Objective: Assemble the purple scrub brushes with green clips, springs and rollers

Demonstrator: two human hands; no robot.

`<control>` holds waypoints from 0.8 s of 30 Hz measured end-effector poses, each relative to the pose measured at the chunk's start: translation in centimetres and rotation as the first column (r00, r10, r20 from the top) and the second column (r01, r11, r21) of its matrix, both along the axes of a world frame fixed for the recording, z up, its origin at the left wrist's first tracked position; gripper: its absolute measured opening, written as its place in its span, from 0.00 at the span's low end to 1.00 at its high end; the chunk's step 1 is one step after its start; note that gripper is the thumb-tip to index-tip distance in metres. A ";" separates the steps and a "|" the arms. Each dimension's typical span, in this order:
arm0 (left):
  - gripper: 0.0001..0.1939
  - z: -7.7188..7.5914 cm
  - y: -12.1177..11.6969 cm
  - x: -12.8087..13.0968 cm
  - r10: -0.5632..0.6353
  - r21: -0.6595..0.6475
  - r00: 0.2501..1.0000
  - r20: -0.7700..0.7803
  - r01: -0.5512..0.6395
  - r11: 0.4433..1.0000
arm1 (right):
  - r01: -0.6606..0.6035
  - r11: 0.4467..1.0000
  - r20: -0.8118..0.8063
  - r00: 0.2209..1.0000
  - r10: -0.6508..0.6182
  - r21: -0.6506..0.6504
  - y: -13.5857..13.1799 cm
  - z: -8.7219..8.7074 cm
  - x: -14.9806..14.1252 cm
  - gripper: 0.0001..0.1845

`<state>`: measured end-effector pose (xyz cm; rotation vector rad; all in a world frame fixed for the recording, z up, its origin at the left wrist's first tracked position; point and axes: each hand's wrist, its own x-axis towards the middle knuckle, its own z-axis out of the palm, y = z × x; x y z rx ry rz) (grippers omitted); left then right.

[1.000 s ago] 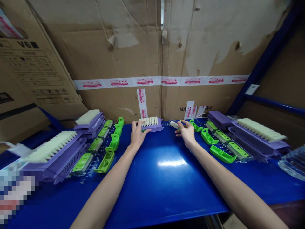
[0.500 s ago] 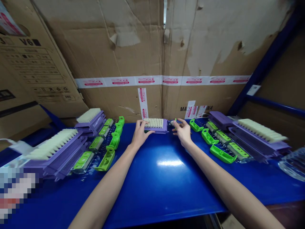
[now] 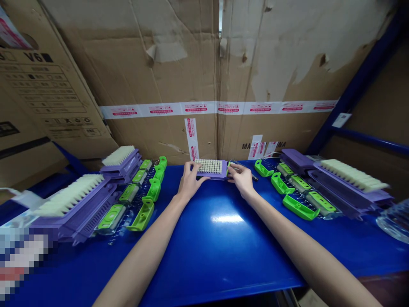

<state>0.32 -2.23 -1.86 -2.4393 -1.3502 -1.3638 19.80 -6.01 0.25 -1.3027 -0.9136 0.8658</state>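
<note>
A purple brush block point(image 3: 214, 175) with rows of whitish bristles lies at the back middle of the blue surface. My left hand point(image 3: 190, 182) grips its left end, fingers on top and thumb along the near side. At the block's right end, my right hand point(image 3: 242, 181) has its fingers closed on a small green end piece point(image 3: 228, 167), mostly hidden behind them. The piece is against or very near the block; I cannot tell whether it is seated. A thin dark rod point(image 3: 254, 177) sticks out behind my right hand.
Purple brush blocks with pale bristles are stacked at the left point(image 3: 76, 192) and right point(image 3: 354, 175). Green end caps point(image 3: 142, 215) and several green-topped transparent parts point(image 3: 111, 217) stand in rows, with springs between. Cardboard point(image 3: 159, 76) walls the back. A transparent plastic container point(image 3: 394, 221) stands far right.
My right hand has moved left, bringing the green piece to the block's right end. My left hand has shifted slightly right with the block. The dark rod has come into view.
</note>
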 end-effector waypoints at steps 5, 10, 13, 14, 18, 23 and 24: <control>0.23 -0.1 0.0 0.0 -0.005 0.004 1.000 -0.013 0.005 1.000 | 0.019 1.000 0.031 0.999 -0.019 -0.009 0.0 0.1 0.3 0.15; 0.23 -0.2 0.2 0.0 0.001 0.020 1.000 -0.019 0.000 1.000 | 0.048 0.999 0.041 0.998 -0.048 -0.003 -0.1 0.0 0.4 0.12; 0.23 -0.2 0.2 0.0 0.011 0.024 1.000 -0.021 -0.011 1.000 | 0.037 0.999 0.039 0.999 -0.038 0.009 -0.1 -0.3 0.4 0.11; 0.23 -0.2 0.2 0.0 0.011 0.024 1.000 -0.026 -0.010 1.000 | 0.017 1.000 0.046 0.999 -0.017 0.007 -0.1 -0.4 0.4 0.11; 0.23 -0.3 0.2 -0.1 0.000 0.019 0.999 -0.037 0.001 1.000 | -0.059 0.998 0.063 0.996 0.060 -0.014 0.1 -0.8 0.5 0.08; 0.23 -0.2 0.2 -0.1 0.000 0.023 1.000 -0.008 0.001 1.000 | -0.104 0.994 0.045 0.994 0.103 0.016 0.0 -0.8 0.6 0.10; 0.23 -0.2 0.2 -0.1 -0.001 0.022 1.000 -0.005 0.001 1.000 | -0.109 0.994 0.045 0.993 0.108 0.021 -0.1 -0.7 0.6 0.10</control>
